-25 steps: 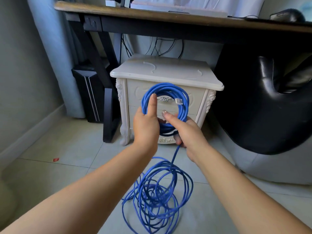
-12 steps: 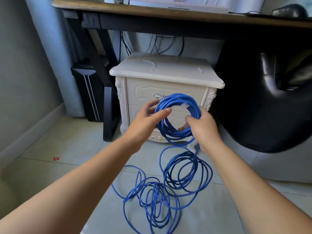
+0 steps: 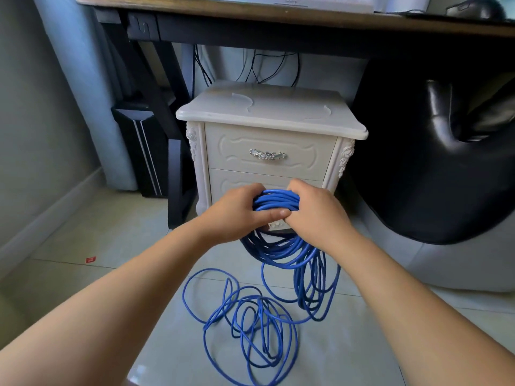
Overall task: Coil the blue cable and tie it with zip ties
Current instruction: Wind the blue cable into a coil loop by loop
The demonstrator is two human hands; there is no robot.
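Cable (image 3: 276, 201), blue, is held in front of the nightstand (image 3: 278, 118), level with its lower drawer. Left hand (image 3: 237, 215) grips the gathered turns from the left, fingers curled over the bundle and thumb laid across its near side. Right hand (image 3: 316, 211) grips the same bundle from the right, fingers wrapped over the top; the thumb tip of the left hand touches the right hand. Both hands sit close together, with a short length of the bundle visible between them. Coiled turns hang below the hands in a loop just in front of the nightstand base. Remaining cable lies loose on the tiled floor (image 3: 97, 246), nearer the person than the nightstand, in overlapping, irregular loops. Desk (image 3: 278, 16) spans above the nightstand; black cords (image 3: 252, 65) hang behind it. Black computer case (image 3: 139, 146) stands left of the nightstand, beside a desk leg. Black chair (image 3: 434, 162) stands right of the nightstand. Small red scrap (image 3: 90, 259) lies on the floor, well left of the nightstand.
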